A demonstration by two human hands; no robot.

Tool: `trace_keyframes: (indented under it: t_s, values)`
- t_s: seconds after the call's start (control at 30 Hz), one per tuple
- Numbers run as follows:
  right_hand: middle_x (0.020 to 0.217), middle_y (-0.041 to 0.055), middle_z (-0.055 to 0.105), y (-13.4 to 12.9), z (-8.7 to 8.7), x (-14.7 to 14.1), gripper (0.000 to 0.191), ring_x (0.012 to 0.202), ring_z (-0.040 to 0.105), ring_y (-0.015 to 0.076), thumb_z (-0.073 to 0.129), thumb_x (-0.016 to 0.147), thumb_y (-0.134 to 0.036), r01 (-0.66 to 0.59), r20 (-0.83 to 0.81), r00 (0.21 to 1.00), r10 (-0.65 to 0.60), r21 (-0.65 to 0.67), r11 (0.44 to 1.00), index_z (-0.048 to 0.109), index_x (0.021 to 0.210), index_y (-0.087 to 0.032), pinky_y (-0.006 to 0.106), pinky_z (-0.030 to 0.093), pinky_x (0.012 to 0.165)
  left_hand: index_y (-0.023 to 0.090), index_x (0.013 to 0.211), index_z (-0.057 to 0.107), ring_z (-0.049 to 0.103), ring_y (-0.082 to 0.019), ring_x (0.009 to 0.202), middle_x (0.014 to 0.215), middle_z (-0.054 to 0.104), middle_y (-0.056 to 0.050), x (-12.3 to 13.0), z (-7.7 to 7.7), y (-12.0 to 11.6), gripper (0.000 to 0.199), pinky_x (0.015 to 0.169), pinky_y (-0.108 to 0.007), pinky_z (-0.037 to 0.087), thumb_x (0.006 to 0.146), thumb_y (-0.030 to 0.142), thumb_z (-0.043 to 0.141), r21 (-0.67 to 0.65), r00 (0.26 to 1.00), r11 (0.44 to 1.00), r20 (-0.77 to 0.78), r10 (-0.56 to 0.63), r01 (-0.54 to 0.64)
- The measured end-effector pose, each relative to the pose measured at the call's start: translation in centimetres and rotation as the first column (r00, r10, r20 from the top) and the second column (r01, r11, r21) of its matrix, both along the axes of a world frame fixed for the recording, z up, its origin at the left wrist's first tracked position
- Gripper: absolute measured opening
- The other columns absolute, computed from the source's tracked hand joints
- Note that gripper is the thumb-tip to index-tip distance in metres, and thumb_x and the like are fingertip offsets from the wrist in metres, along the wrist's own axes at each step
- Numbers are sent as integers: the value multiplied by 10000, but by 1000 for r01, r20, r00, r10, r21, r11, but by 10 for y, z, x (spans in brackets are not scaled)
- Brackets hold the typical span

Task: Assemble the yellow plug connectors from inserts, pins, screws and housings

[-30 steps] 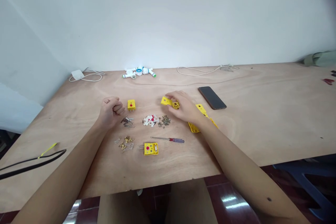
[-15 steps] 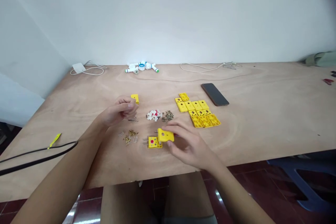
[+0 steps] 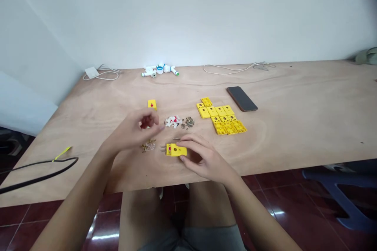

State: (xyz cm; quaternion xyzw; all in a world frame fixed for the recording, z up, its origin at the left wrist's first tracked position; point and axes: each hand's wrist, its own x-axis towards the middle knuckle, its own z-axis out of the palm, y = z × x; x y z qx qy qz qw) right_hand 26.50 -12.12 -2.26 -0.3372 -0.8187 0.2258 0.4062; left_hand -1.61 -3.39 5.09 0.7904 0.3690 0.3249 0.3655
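My right hand [image 3: 200, 155] grips a yellow cover [image 3: 179, 150] between thumb and fingers, over a yellow plug base [image 3: 168, 149] whose metal pins point left. A red dot shows on the uncovered part of the base. My left hand [image 3: 137, 129] hovers to the upper left with its fingers apart and nothing visible in them. Below its fingers are small brass pieces [image 3: 145, 147] and clear bits. Behind it stands a yellow piece with a red dot [image 3: 152, 104]. White and red small parts [image 3: 173, 121] and a pile of screws [image 3: 188, 122] lie between the hands.
Several yellow shells [image 3: 220, 111] lie in rows to the right, beside a black phone [image 3: 242, 99]. White-blue fittings [image 3: 160, 70], a white charger [image 3: 92, 72] and a thin cable [image 3: 226, 71] lie near the wall. A black cable [image 3: 38, 180] crosses the left side.
My right hand has lowered the cover onto the base. My left hand has moved right and toward me, its fingers now spread, and the yellow piece behind it shows more fully. The view has shifted slightly.
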Motion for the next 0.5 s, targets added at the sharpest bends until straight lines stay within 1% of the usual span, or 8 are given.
trace_keyframes:
  t_s: [0.03,0.07,0.13,0.2,0.27,0.37,0.43,0.5]
  values:
    - [1359,136,743,0,-1,0,391,1303,750,268,735,1052,-177,-1,-1,1000,1,2,1000,702,1436,-237,447,671,1097,211,921,696,612,-153,776,835,666,6,3,0,-18,162,709,-295,488,1003,311,795,84,997,996,-73,-3,9]
    - [1354,139,743,1,-2,-1,364,1291,755,266,732,1058,-184,1,-2,1000,-1,0,1000,708,1418,-233,442,677,1083,225,1030,716,670,-171,879,960,727,-6,7,-2,-36,107,796,-312,538,1005,285,801,155,994,988,-107,1,16]
    - [1352,140,743,2,-4,-2,327,1278,757,268,726,1065,-185,3,2,1000,-3,-8,1000,716,1389,-230,447,680,1072,265,1306,687,717,-218,1139,1217,774,-35,14,-13,-66,288,1011,-375,575,1035,228,777,267,989,964,-143,42,-3]
    - [1342,134,749,3,-5,-3,297,1283,750,270,716,1071,-177,-7,11,1000,7,-8,1000,729,1363,-231,458,675,1080,278,1455,617,697,-260,1282,1366,771,-67,20,-31,-84,439,1138,-449,554,1050,223,778,384,986,922,-134,96,-38]
    - [1326,129,755,4,-6,-3,266,1291,743,271,711,1078,-179,-19,12,1000,19,5,1000,743,1337,-231,466,670,1093,284,1522,575,684,-279,1335,1435,758,-83,25,-50,-91,526,1158,-475,552,1046,214,789,403,980,912,-141,140,-72]
    - [1316,124,758,5,-5,-3,235,1293,741,266,710,1087,-192,-30,6,1000,30,18,999,756,1314,-234,466,665,1111,285,1535,565,698,-284,1325,1410,772,-81,28,-72,-89,540,1155,-492,563,1049,211,789,408,977,906,-124,174,-109]
    - [1320,122,763,5,-5,-4,233,1297,740,265,712,1092,-201,-33,6,999,33,14,999,758,1318,-237,467,665,1114,289,1538,570,704,-285,1313,1400,775,-79,28,-79,-87,518,1137,-489,577,1065,219,768,399,974,910,-136,183,-116]
    - [1320,121,771,6,-5,-4,232,1300,741,266,716,1095,-211,-35,8,999,34,13,999,757,1323,-234,472,664,1115,291,1527,585,713,-284,1292,1385,781,-78,27,-82,-86,486,1107,-481,593,1075,231,754,382,972,916,-140,189,-123]
